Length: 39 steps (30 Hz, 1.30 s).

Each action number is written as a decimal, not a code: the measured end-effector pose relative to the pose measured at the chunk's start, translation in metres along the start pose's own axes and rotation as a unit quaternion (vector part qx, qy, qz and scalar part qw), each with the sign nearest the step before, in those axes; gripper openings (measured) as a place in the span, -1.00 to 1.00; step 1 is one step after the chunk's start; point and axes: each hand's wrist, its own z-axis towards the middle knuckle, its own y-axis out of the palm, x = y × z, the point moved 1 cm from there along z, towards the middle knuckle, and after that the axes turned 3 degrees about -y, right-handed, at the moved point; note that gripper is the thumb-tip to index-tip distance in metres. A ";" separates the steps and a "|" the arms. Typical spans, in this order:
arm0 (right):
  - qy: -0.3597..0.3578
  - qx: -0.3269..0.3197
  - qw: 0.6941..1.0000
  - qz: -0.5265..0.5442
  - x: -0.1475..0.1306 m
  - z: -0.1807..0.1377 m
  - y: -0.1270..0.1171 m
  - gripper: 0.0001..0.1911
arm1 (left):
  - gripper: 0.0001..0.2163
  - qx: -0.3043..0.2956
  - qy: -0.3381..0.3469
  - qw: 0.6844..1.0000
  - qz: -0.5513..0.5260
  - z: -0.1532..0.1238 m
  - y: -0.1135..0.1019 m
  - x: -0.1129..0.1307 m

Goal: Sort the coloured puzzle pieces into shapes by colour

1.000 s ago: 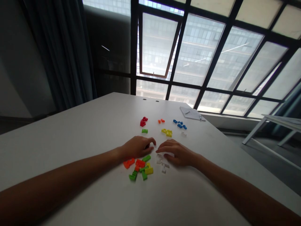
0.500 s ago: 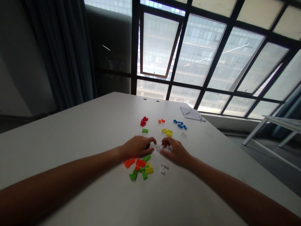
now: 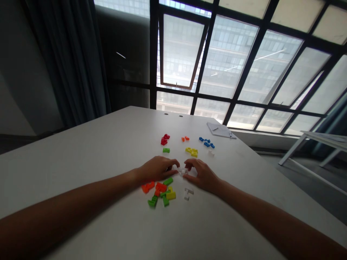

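Note:
Small white plastic blocks (image 3: 182, 171) sit between my two hands, low over the table; how many they are is hard to make out. My left hand (image 3: 159, 168) pinches at their left side with curled fingers. From the right, my right hand (image 3: 200, 173) grips them between thumb and fingers. Just below my left hand lies a mixed pile with orange blocks (image 3: 161, 187), green blocks (image 3: 166, 200) and a yellow block (image 3: 171, 195). Another white block pair (image 3: 188, 193) rests below my right hand.
Beyond my hands on the white table (image 3: 108, 148) lie red blocks (image 3: 164, 139), a green block (image 3: 166, 150), orange blocks (image 3: 185, 138), yellow blocks (image 3: 191, 151), blue blocks (image 3: 207, 142) and a white block (image 3: 211, 153). Paper with pens (image 3: 221, 130) is near the far right edge.
The white blocks between my hands have shifted slightly and my right fingers have moved a little. The view has drifted slightly; the other blocks stay where they were.

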 end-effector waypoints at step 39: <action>-0.049 0.004 0.999 -0.014 -0.005 0.002 -0.003 -0.78 | -0.79 0.000 -0.004 1.000 -0.002 -0.001 0.001 -0.002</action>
